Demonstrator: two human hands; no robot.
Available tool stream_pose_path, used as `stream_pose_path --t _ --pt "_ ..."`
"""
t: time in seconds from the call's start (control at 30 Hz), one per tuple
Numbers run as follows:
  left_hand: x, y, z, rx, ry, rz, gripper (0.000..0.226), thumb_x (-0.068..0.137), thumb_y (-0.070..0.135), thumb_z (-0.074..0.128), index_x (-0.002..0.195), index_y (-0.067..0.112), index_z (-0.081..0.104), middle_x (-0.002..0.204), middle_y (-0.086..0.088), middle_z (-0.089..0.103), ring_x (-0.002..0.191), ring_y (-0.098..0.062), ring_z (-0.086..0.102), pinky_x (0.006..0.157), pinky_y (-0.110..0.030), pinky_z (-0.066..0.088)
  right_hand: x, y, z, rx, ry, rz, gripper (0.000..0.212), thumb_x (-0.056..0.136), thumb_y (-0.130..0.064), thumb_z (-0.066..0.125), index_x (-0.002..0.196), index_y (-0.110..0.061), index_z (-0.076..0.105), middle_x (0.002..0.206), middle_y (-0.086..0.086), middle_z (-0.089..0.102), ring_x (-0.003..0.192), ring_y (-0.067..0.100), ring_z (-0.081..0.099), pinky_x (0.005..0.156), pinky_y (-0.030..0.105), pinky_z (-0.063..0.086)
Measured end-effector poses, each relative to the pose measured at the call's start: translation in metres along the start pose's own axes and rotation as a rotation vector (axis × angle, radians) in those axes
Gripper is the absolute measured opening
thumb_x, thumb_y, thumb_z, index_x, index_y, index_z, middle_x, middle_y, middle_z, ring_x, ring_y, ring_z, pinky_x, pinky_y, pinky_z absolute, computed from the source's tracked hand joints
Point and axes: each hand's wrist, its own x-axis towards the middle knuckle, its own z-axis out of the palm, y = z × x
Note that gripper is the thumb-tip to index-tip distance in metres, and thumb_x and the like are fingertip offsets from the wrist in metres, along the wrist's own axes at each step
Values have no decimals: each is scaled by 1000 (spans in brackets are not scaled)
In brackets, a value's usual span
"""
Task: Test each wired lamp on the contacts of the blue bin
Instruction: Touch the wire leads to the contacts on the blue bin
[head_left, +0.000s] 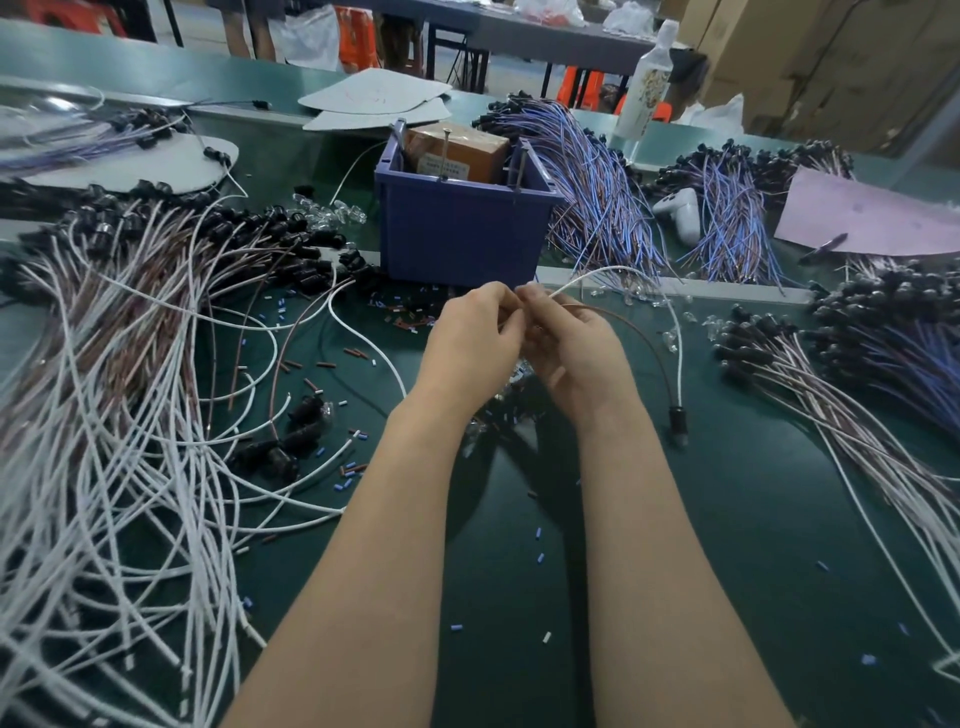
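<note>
We are in a factory assembly hall: heaps of wired lamps (130, 332) cover our green bench (727, 545), cardboard cartons (810, 57) stacked upper right.

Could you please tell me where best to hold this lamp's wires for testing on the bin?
Pinch the wires near their free ends, one per hand, coming from the near side. The ends lie just before the bin, while the socket trails on the table.

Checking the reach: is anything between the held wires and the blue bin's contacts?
Nothing visible. The left hand and right hand pinch the lamp's wires before the blue bin; its contacts stand uncovered on the rim.
</note>
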Motion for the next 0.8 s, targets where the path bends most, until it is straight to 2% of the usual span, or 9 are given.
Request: stream_pose_path --t 0.1,0.23,0.33,0.43,0.53,0.63,0.7,0.8 --pt "0 -1 1 9 10 -2 18 94 23 55 98 9 66 90 -6 71 85 -22 65 80 -36 52 -2 0 0 -89 9 -27 19 95 -7 53 79 -2 60 57 -1 67 50 6 62 51 17 51" --pt "-1 -1 2 13 -18 15 17 94 27 56 95 12 64 80 -2 70 77 -19 64 74 -33 51 3 1 -7 -290 200 -152 27 93 -18 60 68 -9 63 53 -4 58 48 5 49 48 15 40" --pt "-1 0 2 20 -32 32 15 94 28 57 92 14 63 76 0 68 71 -16 60 74 -33 51 6 1 -9 -129 344 -195 29 92 -20 61 64 -11 62 47 -9 50 48 5 41 48 16 36" --pt "-1 1 2 10 -47 33 16 94 28 57 92 13 64 76 0 67 75 -18 62 76 -33 51 7 -1 -12 66 424 -189 29 93 -22 60 67 -11 62 47 -10 50 43 2 41 45 15 35" --pt "-1 0 2 -5 -17 16 17 94 27 56 93 12 63 78 -1 69 76 -19 64 74 -33 51 7 -2 -14 25 288 -79 23 93 -26 59 75 -11 61 52 -7 54 44 4 46 45 15 40" --pt "1 -1 0 -46 38 0 15 94 23 56 92 11 64 82 -3 70 78 -19 65 77 -35 52 4 0 -8 -63 45 20 13 93 -12 58 80 -9 60 60 -1 60 49 7 51 51 17 45" --pt "1 -1 1 -59 37 -1 15 94 23 56 93 11 65 84 -3 69 80 -18 66 79 -34 53 4 0 -5 -41 38 20 15 92 -6 57 79 -6 62 59 0 61 48 6 51 51 16 46" --pt "0 0 3 -49 9 13 16 93 25 57 92 12 65 77 2 67 76 -16 65 74 -29 51 5 -2 -8 23 156 -35 14 91 -7 60 77 -6 61 52 -5 58 43 2 48 45 12 43"
